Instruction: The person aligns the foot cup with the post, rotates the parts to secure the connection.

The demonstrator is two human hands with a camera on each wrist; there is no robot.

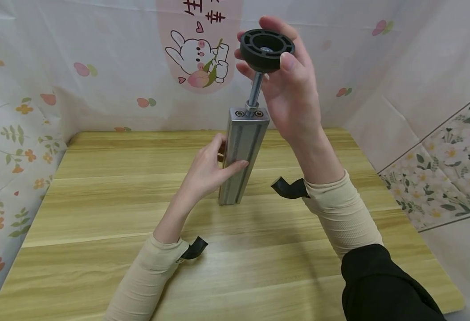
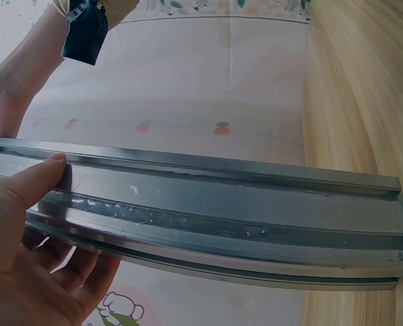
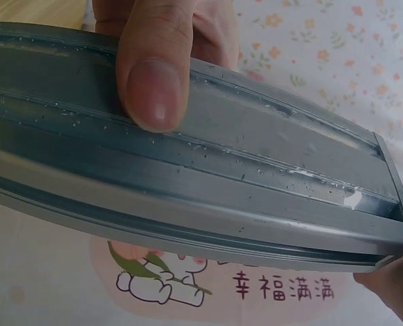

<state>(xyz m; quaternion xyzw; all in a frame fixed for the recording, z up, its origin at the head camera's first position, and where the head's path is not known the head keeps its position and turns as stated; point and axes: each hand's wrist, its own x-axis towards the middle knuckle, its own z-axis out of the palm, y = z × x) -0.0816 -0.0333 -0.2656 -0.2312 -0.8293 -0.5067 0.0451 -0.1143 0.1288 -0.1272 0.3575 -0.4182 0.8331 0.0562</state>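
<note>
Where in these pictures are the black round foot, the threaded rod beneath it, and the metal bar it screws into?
black round foot (image 1: 267, 48), head view, on its ribbed upper face.
threaded rod (image 1: 255, 91), head view, mid-length between foot and bar.
metal bar (image 2: 242, 210), left wrist view, on its grooved side face.

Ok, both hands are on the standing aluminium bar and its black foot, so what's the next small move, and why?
Probably turn the round black plastic foot with the right hand: its threaded steel stem stands exposed above the grey aluminium bar, which the left hand steadies.
</note>
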